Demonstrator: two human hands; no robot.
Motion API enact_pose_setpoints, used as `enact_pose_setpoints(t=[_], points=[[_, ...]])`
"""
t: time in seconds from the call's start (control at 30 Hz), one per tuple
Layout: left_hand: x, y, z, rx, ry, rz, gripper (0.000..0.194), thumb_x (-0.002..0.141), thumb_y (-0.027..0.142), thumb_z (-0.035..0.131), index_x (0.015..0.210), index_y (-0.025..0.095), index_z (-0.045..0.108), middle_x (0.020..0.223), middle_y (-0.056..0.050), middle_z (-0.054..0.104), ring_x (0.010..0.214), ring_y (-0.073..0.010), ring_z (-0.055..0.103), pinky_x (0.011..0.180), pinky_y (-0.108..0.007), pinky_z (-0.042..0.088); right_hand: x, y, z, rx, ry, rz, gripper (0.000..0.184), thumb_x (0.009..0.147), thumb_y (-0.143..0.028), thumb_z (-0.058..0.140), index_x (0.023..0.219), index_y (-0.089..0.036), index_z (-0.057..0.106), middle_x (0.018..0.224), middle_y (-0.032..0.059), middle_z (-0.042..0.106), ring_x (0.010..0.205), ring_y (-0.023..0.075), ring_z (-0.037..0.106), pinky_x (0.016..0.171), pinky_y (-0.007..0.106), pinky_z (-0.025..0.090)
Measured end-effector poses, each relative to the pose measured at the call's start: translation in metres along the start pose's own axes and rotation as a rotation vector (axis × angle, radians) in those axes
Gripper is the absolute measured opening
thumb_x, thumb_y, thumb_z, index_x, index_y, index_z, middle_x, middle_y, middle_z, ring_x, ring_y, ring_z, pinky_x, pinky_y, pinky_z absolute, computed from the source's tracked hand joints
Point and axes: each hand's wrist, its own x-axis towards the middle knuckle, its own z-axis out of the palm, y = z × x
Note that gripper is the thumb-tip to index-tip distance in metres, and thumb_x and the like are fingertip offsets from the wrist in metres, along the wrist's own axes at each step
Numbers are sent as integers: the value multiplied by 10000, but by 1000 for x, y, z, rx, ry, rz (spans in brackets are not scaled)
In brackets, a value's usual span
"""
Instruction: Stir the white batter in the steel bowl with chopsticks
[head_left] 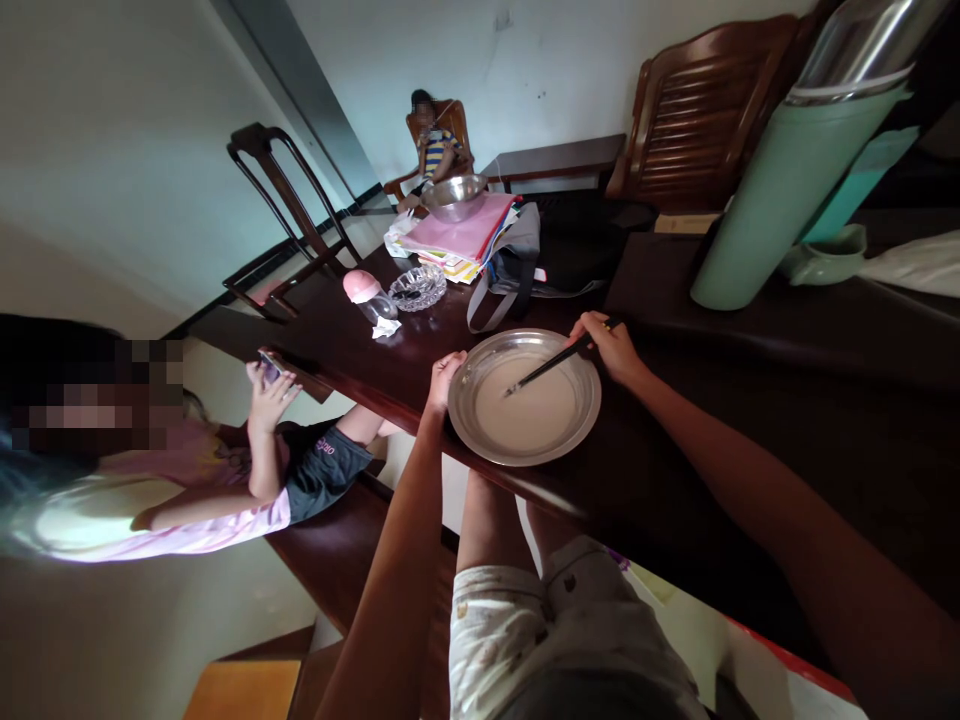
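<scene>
A round metal bowl [463, 430] stands at the near edge of the dark wooden table, holding a pale, smooth liquid batter [525, 415]. My left hand [448, 378] is closed on the bowl's left rim. In my right hand [609, 345], at the bowl's right side, are dark chopsticks [559, 358]. They slant down to the left, and their tips dip into the batter near the middle of the bowl. My right fingers wrap round the upper end of the chopsticks.
Beyond the bowl lie a grey bag [517, 260], a glass ashtray [418, 288], a pink-capped bottle [367, 292] and a paper stack [457, 235] under another metal bowl [455, 198]. A green flask [795, 200] stands right. A person with a phone [271, 366] sits left; another sits far back.
</scene>
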Motion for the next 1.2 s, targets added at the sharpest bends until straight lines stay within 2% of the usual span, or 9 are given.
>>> enact_pose_setpoints(t=[0.1, 0.27, 0.43, 0.6, 0.77, 0.93, 1.1, 1.2], points=[[0, 0, 0, 1, 2, -7, 452, 662, 377, 732, 482, 172, 372, 466, 74, 309, 443, -46, 270, 452, -213, 227, 0, 0, -1, 39, 89, 24, 455, 801, -618, 527, 599, -214, 579, 470, 1, 589, 492, 122, 543, 462, 255, 321], [0, 1, 1, 2, 5, -5, 458, 656, 378, 735, 479, 171, 367, 464, 74, 305, 449, -46, 261, 456, -213, 222, -1, -1, 2, 14, -27, 10, 432, 812, -587, 530, 612, -213, 609, 507, 11, 628, 520, 124, 542, 476, 255, 330], [0, 1, 2, 1, 7, -5, 468, 660, 377, 737, 475, 172, 358, 464, 74, 301, 446, -45, 261, 453, -212, 224, 1, 1, -1, 82, 73, 12, 414, 797, -574, 558, 600, -211, 591, 478, 2, 612, 477, 111, 505, 457, 251, 285], [0, 1, 2, 3, 7, -7, 459, 656, 378, 739, 479, 170, 370, 465, 72, 310, 451, -47, 264, 454, -210, 223, 0, 1, 1, 35, -27, 20, 447, 803, -604, 537, 610, -207, 609, 520, 16, 640, 507, 117, 525, 463, 251, 325], [-2, 2, 3, -6, 14, -11, 455, 681, 361, 728, 479, 171, 367, 468, 72, 311, 446, -46, 269, 453, -209, 236, 0, 1, 0, 81, 74, 17, 454, 795, -619, 545, 596, -213, 579, 467, -2, 592, 470, 109, 504, 442, 249, 307], [-2, 4, 4, -7, 24, -19, 455, 690, 344, 728, 473, 171, 368, 461, 72, 308, 439, -46, 268, 444, -207, 235, -1, 2, 3, 25, -31, 35, 464, 800, -637, 516, 621, -218, 602, 508, 7, 613, 505, 123, 524, 474, 260, 335], [-1, 4, 4, -3, 16, -17, 458, 677, 349, 733, 471, 170, 364, 460, 72, 310, 445, -47, 264, 448, -207, 235, 1, 3, 1, 90, 90, 35, 456, 775, -634, 553, 603, -213, 579, 478, 10, 599, 474, 116, 502, 440, 250, 288], [-2, 4, 4, -3, 13, -10, 455, 679, 347, 728, 477, 171, 360, 466, 73, 307, 451, -46, 260, 452, -207, 232, -1, 1, 2, 80, 21, 41, 465, 777, -636, 551, 597, -209, 589, 485, 15, 607, 463, 112, 490, 434, 251, 299]])
